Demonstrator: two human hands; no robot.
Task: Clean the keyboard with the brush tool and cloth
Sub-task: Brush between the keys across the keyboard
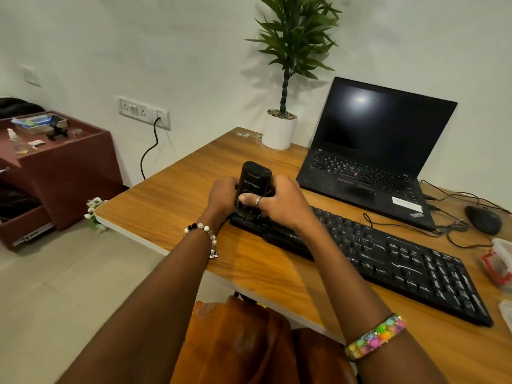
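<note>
We hold a black brush tool [253, 184] upright with both hands, its bristles pointing down onto the left end of a black keyboard [388, 256]. Our left hand [224, 194] curls round the tool's left side; our right hand [279, 200] wraps its front, thumb (wearing a ring) across the body. The keyboard lies slantwise on the wooden surface [180, 195]. Behind it sits an open laptop [371, 151] with a dark screen, a potted plant [285, 79] to its left, and a mouse [483, 218] at the far right.
</note>
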